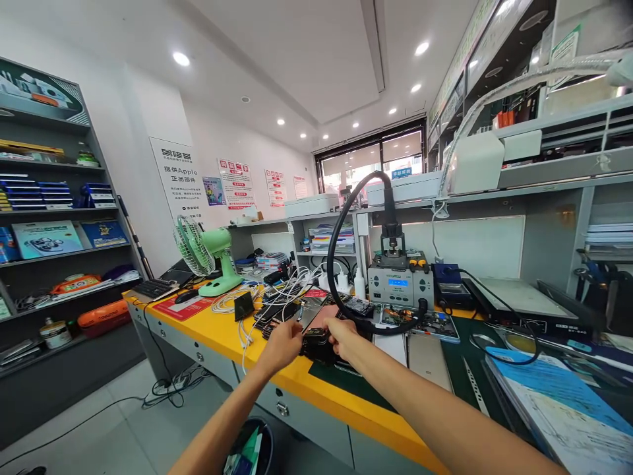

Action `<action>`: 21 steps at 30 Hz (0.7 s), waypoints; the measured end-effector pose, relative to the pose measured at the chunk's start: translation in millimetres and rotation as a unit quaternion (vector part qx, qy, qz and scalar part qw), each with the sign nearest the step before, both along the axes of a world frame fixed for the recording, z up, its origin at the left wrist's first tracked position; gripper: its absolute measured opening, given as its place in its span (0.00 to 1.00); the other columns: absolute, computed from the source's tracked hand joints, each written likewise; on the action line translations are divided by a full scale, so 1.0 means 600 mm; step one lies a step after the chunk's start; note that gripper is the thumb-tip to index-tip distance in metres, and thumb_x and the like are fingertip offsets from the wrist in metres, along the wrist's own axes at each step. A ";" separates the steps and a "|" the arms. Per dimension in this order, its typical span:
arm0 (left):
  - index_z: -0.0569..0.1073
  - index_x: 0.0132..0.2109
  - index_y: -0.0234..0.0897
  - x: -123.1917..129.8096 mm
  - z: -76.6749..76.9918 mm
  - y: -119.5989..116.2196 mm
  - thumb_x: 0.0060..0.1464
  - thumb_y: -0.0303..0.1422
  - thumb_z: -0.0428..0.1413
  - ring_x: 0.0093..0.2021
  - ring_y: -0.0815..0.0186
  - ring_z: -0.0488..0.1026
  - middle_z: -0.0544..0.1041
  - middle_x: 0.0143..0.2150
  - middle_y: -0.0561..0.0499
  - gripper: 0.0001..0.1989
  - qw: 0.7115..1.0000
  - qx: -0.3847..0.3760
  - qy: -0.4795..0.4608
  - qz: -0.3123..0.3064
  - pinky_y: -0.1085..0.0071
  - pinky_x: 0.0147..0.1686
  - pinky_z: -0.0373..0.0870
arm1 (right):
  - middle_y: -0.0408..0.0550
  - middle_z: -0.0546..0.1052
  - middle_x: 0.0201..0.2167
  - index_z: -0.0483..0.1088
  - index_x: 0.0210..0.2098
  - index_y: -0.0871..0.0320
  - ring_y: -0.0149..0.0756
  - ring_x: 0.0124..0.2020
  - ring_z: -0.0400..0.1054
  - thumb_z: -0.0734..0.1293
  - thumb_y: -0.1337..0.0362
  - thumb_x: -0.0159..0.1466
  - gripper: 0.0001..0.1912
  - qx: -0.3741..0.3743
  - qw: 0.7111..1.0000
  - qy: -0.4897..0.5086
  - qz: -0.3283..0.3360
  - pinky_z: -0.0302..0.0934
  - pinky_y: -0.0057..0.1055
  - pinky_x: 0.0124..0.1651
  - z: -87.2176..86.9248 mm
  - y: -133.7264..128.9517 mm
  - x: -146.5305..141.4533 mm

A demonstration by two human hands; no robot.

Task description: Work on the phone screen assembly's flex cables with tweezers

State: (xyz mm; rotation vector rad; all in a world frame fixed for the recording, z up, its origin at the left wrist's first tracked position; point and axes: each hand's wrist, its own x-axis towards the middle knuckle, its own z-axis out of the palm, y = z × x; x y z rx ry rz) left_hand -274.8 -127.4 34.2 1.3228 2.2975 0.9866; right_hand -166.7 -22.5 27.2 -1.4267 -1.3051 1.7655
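Note:
My left hand [283, 344] is at the near edge of the yellow workbench, its fingers curled closed. A small shiny thin piece [300, 311] shows just above its fingertips, too small to name. My right hand [342, 335] is a short way to the right, thumb and fingers pressed together at a black block-like thing [316, 342] that lies between the two hands. What my right fingers hold, if anything, is hidden. Behind the hands lies a flat pinkish panel [321, 316] among dark phone-like parts.
A hot-air station [400, 284] with a thick black hose [332, 264] arching over the bench stands behind. White cables [291, 287] tangle at the left, near a green fan [220, 254]. A pale phone [428, 361] and blue-topped papers [568, 396] lie right. A bin [267, 435] stands below.

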 end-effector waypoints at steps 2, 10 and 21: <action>0.72 0.53 0.36 0.010 -0.023 -0.009 0.63 0.37 0.57 0.48 0.58 0.76 0.76 0.53 0.45 0.15 0.999 0.026 0.033 0.007 0.55 0.46 0.75 | 0.53 0.75 0.51 0.69 0.54 0.61 0.41 0.45 0.74 0.67 0.61 0.69 0.16 0.004 1.000 -0.010 0.007 0.72 0.42 0.46 0.000 -0.002 -0.001; 0.72 0.54 0.36 0.033 -0.086 -0.009 0.63 0.37 0.57 0.45 0.59 0.77 0.76 0.51 0.45 0.15 0.990 0.102 0.088 0.034 0.57 0.44 0.76 | 0.52 0.75 0.51 0.69 0.54 0.60 0.41 0.45 0.74 0.67 0.61 0.70 0.15 0.028 0.996 -0.058 0.067 0.72 0.42 0.45 0.011 -0.001 -0.004; 0.71 0.56 0.36 0.058 -0.109 -0.010 0.63 0.37 0.57 0.44 0.60 0.76 0.76 0.51 0.45 0.17 0.980 0.145 0.126 0.052 0.57 0.43 0.76 | 0.53 0.75 0.50 0.70 0.52 0.62 0.41 0.45 0.74 0.68 0.61 0.69 0.15 0.091 0.965 -0.191 0.152 0.72 0.41 0.45 0.029 0.011 -0.007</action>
